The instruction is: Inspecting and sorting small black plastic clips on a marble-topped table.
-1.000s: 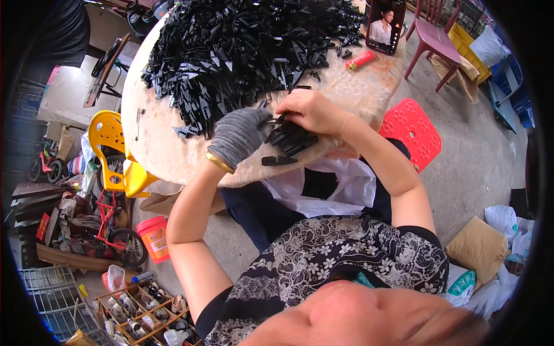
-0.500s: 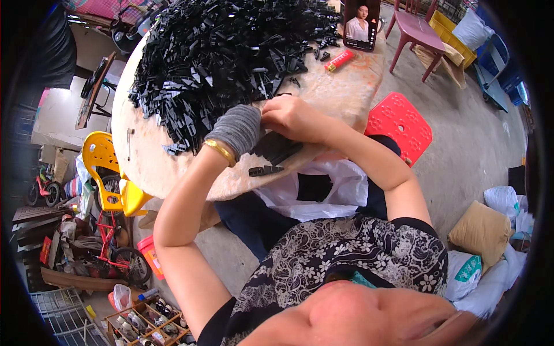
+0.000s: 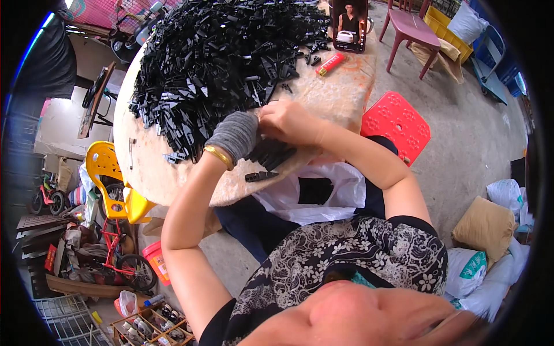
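Note:
My left hand (image 3: 235,136), in a grey knitted glove with a gold bangle at the wrist, meets my bare right hand (image 3: 290,121) near the front edge of a round table. Both are closed, fingertips together; whatever is between them is hidden. A small pile of black plastic pieces (image 3: 273,154) lies just below my hands, partly covered by them. One separate black piece (image 3: 261,176) rests close to the edge. Beyond my hands spreads a large heap of similar black plastic parts (image 3: 225,63).
The table (image 3: 332,98) has a pale, stained cover. A phone (image 3: 349,26) stands at its far right, near a red tube-shaped item (image 3: 330,64). Below the edge, a white plastic bag (image 3: 355,184) lies open over my lap. A red stool (image 3: 398,127) and yellow chair (image 3: 104,167) flank the table.
The view has shifted slightly, so the table and heap sit a little lower and the phone further left. My hands stay together over the small pile. The phone's picture has changed.

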A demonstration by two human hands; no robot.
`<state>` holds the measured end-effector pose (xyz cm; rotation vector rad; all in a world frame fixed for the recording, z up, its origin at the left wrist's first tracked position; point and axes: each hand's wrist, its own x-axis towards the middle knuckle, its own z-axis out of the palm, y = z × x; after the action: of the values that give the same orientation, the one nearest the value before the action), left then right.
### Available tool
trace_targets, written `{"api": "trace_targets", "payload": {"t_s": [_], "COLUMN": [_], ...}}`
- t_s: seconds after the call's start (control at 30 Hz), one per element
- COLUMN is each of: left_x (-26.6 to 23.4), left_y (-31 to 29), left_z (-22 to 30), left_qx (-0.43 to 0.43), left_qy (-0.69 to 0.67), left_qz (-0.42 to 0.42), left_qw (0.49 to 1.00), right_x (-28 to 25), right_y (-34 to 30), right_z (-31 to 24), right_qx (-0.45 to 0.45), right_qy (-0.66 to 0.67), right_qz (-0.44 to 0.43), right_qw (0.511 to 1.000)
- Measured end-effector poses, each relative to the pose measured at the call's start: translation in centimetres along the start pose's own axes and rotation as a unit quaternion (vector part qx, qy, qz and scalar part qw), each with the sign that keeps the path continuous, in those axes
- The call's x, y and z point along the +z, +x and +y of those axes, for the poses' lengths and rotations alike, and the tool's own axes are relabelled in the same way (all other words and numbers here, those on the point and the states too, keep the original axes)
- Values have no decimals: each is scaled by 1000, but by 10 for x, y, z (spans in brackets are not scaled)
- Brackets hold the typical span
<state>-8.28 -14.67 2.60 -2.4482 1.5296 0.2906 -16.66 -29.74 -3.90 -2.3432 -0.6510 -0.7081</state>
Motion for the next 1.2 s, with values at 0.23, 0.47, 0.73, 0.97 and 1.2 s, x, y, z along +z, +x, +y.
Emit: {"api": "trace_targets", "payload": {"t_s": [0.23,0.47,0.73,0.97,1.2], "left_x": [30,28,35,40,21], "left_y": [-34,-46,-63,-41,-1], "left_z": [-9,24,9,-45,-37], "left_qx": [25,17,-16,-49,-36], "left_qy": [-357,-367,-150,-226,54], "left_qz": [121,207,391,361,207], "left_qw": [926,907,908,904,976], "right_x": [3,-20,-8,-8,3], "right_y": [1,5,-3,-2,-5], "right_z": [9,-1,3,-5,9], "right_qx": [27,214,14,57,140], "right_qy": [229,368,177,97,-162], "right_qz": [-5,-97,-43,-24,89], "right_qw": [973,900,983,993,973]}}
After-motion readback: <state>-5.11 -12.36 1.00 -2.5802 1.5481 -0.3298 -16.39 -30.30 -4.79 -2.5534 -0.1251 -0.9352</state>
